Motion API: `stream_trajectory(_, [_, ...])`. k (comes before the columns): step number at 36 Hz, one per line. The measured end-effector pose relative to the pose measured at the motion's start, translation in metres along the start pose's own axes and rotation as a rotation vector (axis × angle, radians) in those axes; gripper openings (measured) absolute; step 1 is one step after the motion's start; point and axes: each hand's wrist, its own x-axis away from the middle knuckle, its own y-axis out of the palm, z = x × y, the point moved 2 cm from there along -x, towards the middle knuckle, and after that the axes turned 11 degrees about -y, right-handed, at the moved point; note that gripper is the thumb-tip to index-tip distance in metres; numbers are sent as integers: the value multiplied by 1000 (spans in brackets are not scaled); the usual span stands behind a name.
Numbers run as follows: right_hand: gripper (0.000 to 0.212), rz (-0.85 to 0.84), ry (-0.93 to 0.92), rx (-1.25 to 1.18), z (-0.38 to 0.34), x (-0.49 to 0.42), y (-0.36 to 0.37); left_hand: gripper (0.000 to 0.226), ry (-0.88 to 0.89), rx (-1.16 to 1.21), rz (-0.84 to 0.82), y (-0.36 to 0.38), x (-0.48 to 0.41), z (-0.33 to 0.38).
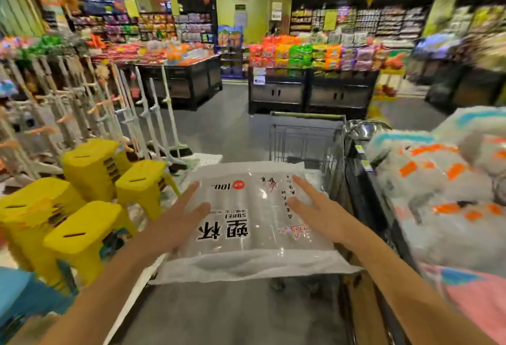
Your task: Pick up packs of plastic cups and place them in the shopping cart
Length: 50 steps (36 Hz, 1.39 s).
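A flat clear plastic pack of cups with black printed characters lies in front of me, over the near end of a wire shopping cart. My left hand lies with straight fingers on the pack's left edge. My right hand rests flat with spread fingers on its right part. Neither hand curls round the pack. Whether the pack rests on the cart or is carried by my hands I cannot tell.
Stacks of yellow plastic stools stand at my left, with racks of mops and brooms behind them. At my right a shelf holds wrapped tissue packs. Grey aisle floor runs ahead to dark display stands of snacks.
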Motion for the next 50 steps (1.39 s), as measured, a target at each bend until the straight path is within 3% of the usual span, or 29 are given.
stream_trajectory(6, [63,100,123,49,36,-28,-26,62,83,-129,-148,34,-74,45])
stream_trajectory(15, [63,224,190,7,109,-65,-70,61,131,-114,-330,102,-155,104])
stream_trajectory(30, [65,175,103,28,274,-198,-144,63,100,-123,-280,218,-291,171])
stream_trajectory(41, [68,147,167,-18,381,-291,-122,63,-18,-240,-314,274,-392,174])
stream_trajectory(50, [65,167,323,-54,454,-342,-74,70,2,-214,-505,339,-500,141])
